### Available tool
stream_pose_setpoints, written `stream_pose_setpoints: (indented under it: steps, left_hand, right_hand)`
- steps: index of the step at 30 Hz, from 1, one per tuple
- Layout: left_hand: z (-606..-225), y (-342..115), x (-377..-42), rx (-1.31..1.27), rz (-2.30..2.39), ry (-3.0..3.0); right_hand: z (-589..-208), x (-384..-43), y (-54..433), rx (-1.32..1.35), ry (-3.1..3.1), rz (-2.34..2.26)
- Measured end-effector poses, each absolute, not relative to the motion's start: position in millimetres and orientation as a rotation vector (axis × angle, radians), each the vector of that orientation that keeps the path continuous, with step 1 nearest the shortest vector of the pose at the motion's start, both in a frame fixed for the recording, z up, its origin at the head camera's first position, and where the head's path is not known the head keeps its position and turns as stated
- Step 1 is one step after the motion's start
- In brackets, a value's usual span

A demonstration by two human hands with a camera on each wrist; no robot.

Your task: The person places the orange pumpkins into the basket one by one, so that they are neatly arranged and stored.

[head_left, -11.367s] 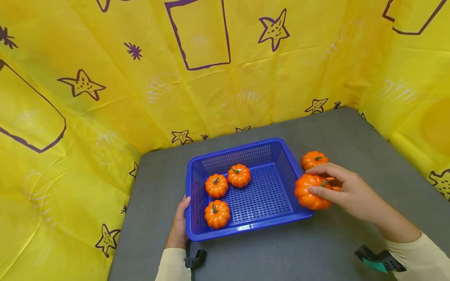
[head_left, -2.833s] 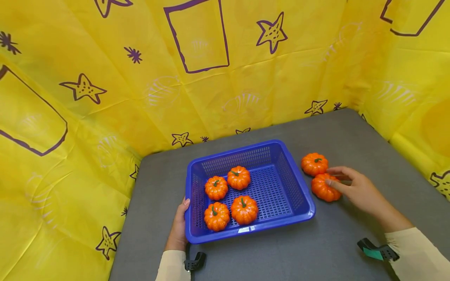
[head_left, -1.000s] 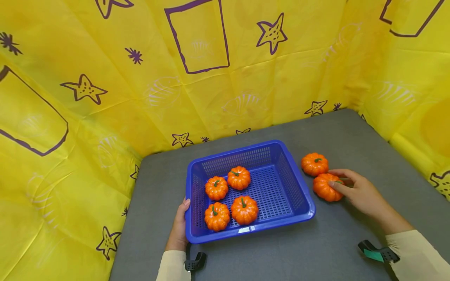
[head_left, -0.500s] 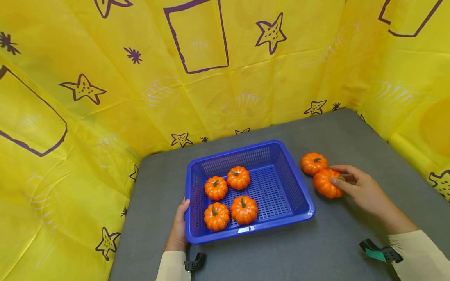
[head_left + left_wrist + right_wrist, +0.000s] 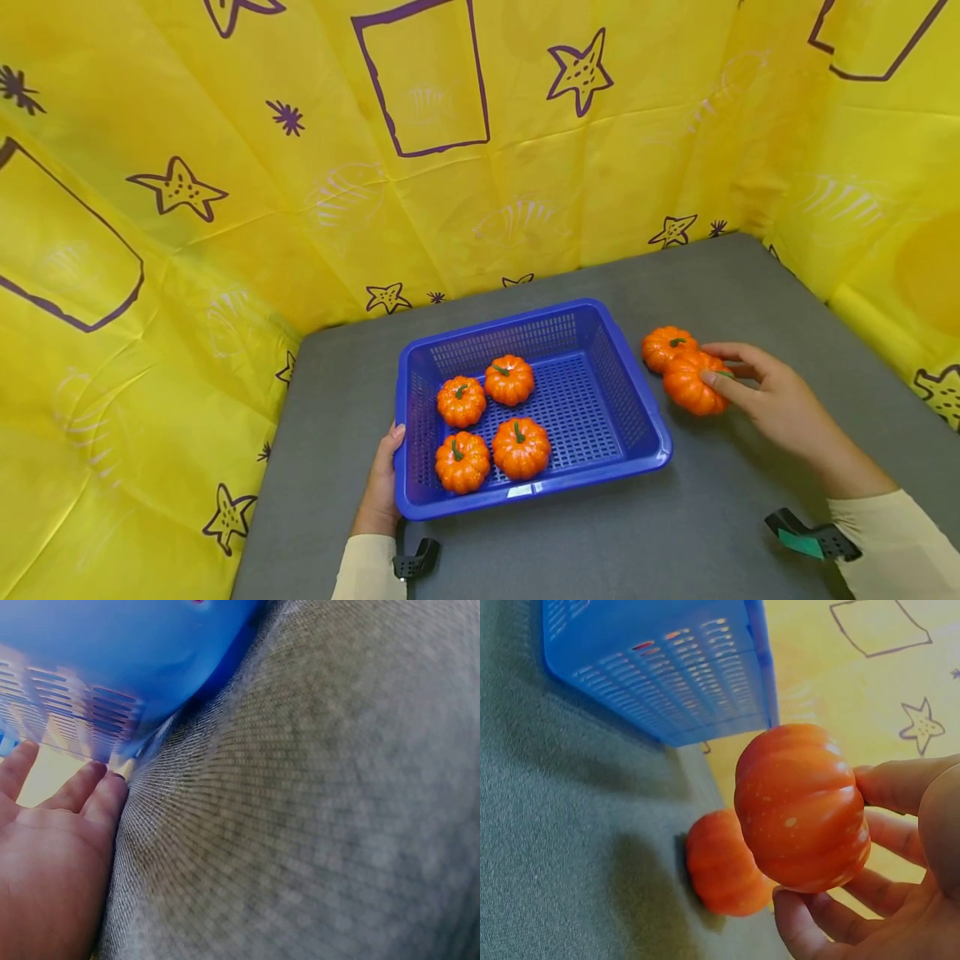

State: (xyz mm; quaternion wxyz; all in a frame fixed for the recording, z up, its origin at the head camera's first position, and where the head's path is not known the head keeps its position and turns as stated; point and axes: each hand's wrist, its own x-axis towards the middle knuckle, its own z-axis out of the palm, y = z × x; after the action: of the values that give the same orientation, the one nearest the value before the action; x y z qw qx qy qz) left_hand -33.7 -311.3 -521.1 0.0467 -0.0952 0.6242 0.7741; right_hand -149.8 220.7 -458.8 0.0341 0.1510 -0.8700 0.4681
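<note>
My right hand (image 5: 783,417) pinches a small orange pumpkin (image 5: 692,385) between thumb and fingers, just right of the basket. In the right wrist view this pumpkin (image 5: 802,814) is off the cloth. A second pumpkin (image 5: 662,345) sits behind it on the table. My left hand (image 5: 379,487) holds the left side of the blue plastic basket (image 5: 465,505), its thumb on the rim. The left wrist view has the fingers (image 5: 71,791) against the slotted outer wall. Inside the basket lie several pumpkins (image 5: 521,450) with green stems, grouped in its left part.
A grey cloth (image 5: 585,550) covers the table. Yellow patterned sheets (image 5: 450,208) hang behind it and at both sides. Black straps (image 5: 813,535) with a camera mount sit at each wrist.
A pumpkin once held at the basket's right rim now lies inside, front middle. My right hand has since gripped another and raised it slightly from the table. The left hand stays put.
</note>
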Motion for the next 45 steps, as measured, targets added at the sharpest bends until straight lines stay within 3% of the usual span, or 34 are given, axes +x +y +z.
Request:
stream_pose_setpoints:
  steps: [45]
  left_hand:
    - [-523, -312, -34, -0.266, 2.367, 1.893]
  right_hand:
    - [-415, -143, 167, 0.666, -2.463, 1.602]
